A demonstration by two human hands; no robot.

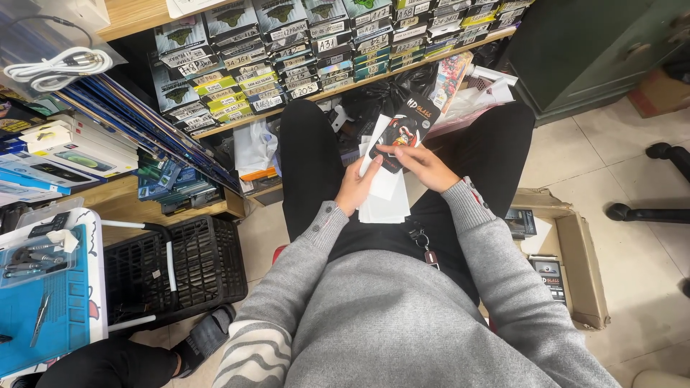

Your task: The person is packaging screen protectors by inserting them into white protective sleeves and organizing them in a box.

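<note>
I see a black packet (402, 131) with an orange-and-white figure printed on it, lying over plain white packets (384, 205). My sleeves are grey over black trousers, the basket (208, 262) is black mesh with white handles, and the mat (43, 309) is bright blue.

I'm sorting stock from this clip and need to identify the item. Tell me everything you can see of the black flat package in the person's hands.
The black package is a slim, flat retail sleeve, apparently glossy card, with a hang tab at its upper end, pale lettering and a colourful picture. It is tilted, upper end away from the person, above the lap. The right hand grips its lower part; the left hand holds the white sleeves beneath it.
</note>
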